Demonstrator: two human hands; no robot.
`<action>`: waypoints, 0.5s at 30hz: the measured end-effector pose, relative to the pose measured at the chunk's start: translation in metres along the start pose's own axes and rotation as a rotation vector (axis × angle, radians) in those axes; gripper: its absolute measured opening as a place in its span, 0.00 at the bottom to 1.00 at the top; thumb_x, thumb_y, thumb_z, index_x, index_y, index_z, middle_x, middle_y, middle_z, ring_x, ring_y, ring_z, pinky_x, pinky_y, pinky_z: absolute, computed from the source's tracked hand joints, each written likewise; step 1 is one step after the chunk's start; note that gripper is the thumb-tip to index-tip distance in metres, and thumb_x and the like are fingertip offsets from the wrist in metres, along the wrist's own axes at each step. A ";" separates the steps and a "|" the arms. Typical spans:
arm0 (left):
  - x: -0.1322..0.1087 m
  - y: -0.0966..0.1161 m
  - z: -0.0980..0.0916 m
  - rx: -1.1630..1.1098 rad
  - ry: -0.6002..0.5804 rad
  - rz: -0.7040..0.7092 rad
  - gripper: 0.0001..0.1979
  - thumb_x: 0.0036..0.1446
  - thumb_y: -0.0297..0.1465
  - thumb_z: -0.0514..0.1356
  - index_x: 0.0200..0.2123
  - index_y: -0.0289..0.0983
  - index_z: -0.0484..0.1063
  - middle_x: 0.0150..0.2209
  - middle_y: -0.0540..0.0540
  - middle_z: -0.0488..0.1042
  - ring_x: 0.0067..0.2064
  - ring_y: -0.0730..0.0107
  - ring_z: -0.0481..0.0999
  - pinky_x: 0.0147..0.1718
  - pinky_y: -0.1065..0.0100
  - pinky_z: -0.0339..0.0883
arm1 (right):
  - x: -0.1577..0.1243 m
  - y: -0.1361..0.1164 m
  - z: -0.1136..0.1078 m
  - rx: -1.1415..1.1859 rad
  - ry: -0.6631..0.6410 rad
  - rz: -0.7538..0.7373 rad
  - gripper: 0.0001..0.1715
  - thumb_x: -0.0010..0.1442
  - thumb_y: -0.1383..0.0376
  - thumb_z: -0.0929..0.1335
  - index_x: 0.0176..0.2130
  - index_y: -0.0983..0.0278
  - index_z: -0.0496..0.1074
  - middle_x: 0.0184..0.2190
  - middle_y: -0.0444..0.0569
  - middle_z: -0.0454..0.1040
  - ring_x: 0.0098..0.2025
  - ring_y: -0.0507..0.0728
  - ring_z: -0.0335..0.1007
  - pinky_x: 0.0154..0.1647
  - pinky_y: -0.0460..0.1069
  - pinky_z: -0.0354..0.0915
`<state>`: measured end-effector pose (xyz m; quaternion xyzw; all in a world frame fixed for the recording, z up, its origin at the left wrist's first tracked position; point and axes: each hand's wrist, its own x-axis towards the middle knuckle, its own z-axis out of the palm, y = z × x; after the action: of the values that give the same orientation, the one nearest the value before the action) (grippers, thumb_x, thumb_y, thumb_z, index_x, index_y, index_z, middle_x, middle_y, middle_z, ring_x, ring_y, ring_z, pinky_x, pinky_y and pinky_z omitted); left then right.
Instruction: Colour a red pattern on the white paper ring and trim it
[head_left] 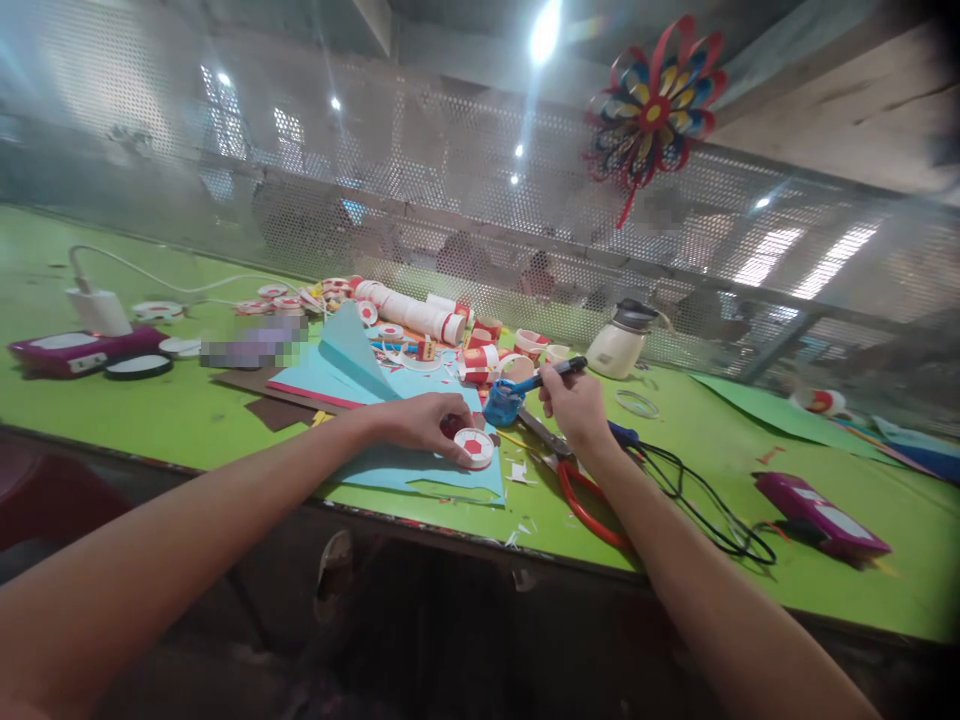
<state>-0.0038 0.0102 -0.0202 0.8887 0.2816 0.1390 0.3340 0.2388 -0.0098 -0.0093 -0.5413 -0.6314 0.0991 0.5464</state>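
My left hand (429, 428) is closed on a round white paper disc (474, 449) with a red hexagon pattern. It holds the disc by its edge, low over light-blue paper (405, 478). My right hand (574, 405) grips a blue-and-black paintbrush (551, 373), whose front end slants down to a small blue paint jar (503, 402). Whether the tip is inside the jar I cannot make out. Below the right hand lie red-handled scissors (581, 500), partly covered by the forearm.
Red-and-white paper cups (480, 362), a long white roll (412, 312) and more discs (274, 292) crowd the back. A cream jug (619, 340) stands at back right. Purple boxes (821, 515) with cords flank the work area. A flower ornament (654, 112) hangs above.
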 end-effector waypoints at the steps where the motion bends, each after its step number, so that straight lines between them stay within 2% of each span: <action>1: 0.000 0.000 0.000 0.010 -0.002 0.004 0.26 0.40 0.45 0.68 0.39 0.35 0.69 0.34 0.49 0.68 0.33 0.71 0.65 0.30 0.70 0.58 | -0.001 0.000 0.001 -0.033 -0.007 0.011 0.22 0.56 0.51 0.65 0.21 0.64 0.67 0.15 0.43 0.67 0.16 0.50 0.59 0.18 0.45 0.57; 4: 0.000 0.003 -0.002 0.024 -0.016 0.012 0.25 0.41 0.46 0.68 0.38 0.35 0.70 0.33 0.49 0.68 0.32 0.72 0.64 0.30 0.71 0.57 | -0.004 -0.002 0.005 -0.135 -0.086 -0.031 0.21 0.53 0.52 0.67 0.21 0.65 0.70 0.18 0.46 0.71 0.21 0.53 0.64 0.23 0.47 0.60; 8: 0.000 0.007 -0.002 0.039 -0.033 0.026 0.23 0.42 0.46 0.67 0.37 0.35 0.70 0.32 0.49 0.68 0.31 0.72 0.64 0.29 0.70 0.55 | -0.006 -0.005 0.007 -0.222 -0.167 -0.082 0.18 0.53 0.54 0.68 0.26 0.68 0.76 0.22 0.50 0.75 0.26 0.56 0.68 0.29 0.49 0.63; 15: 0.000 0.005 -0.002 0.061 -0.017 0.014 0.24 0.41 0.45 0.68 0.37 0.35 0.70 0.32 0.48 0.68 0.31 0.72 0.63 0.29 0.70 0.55 | -0.006 -0.006 0.005 -0.236 -0.109 -0.051 0.20 0.53 0.53 0.69 0.23 0.68 0.76 0.20 0.48 0.73 0.24 0.55 0.66 0.26 0.48 0.60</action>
<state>-0.0028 0.0084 -0.0156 0.9016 0.2766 0.1251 0.3081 0.2297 -0.0147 -0.0104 -0.5796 -0.6808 0.0393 0.4461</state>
